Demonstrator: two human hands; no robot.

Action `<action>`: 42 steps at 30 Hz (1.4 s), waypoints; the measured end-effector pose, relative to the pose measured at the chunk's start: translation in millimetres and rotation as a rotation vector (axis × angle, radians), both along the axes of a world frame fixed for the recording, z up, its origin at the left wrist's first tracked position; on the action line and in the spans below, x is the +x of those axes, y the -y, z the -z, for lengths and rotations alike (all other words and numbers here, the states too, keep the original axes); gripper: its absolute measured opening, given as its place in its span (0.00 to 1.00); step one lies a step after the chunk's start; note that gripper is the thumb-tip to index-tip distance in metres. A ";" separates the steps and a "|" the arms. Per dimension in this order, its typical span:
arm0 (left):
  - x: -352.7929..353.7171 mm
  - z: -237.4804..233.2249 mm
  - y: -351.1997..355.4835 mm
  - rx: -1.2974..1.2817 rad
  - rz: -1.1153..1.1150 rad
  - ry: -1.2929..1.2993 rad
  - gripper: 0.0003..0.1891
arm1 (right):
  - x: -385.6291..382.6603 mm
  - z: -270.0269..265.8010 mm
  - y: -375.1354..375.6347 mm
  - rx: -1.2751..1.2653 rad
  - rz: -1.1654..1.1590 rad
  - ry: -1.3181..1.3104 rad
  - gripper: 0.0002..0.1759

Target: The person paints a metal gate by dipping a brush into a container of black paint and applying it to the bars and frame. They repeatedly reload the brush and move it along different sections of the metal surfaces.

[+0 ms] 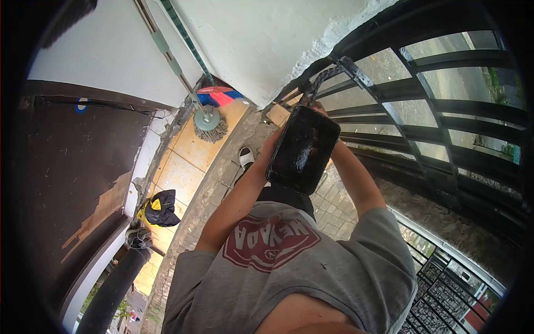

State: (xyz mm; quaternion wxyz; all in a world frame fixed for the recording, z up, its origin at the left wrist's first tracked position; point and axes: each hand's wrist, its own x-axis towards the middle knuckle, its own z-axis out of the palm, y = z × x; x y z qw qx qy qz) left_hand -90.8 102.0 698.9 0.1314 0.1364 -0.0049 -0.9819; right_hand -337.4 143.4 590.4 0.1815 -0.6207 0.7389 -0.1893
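A black rectangular tray (305, 149) with a wet-looking, shiny inside is held up before my body, tilted. My left hand (275, 143) is at its left edge, with most of the fingers hidden behind it. At the right edge is my right hand (335, 148), largely covered by the tray too. A bit of skin shows past the tray's top edge, but whose fingers these are I cannot tell. Just beyond that edge, a twisted black metal piece (322, 83) runs to the black barred gate (409, 133).
A mop (208, 123) and a red and blue object (219, 96) stand by the white wall (250, 39). On the tiled ledge (181, 172) lies a black and yellow bundle (161, 209). Another person's dark-clothed leg (114, 289) is at the lower left. Stone paving (334, 203) lies below.
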 end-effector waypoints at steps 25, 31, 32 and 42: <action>-0.2 2.9 6.8 0.056 0.040 -0.057 0.25 | 38.7 32.7 106.1 0.082 0.460 -0.417 0.25; -0.8 -10.6 10.5 0.020 -0.008 -0.043 0.24 | 33.3 83.8 75.4 -0.323 0.551 -0.143 0.18; 0.3 -9.2 8.8 -0.007 -0.030 -0.062 0.24 | 26.4 118.1 70.6 -0.425 0.524 -0.006 0.20; 1.7 22.5 13.6 0.009 0.079 0.047 0.23 | 17.2 81.1 11.5 0.210 0.612 -0.032 0.19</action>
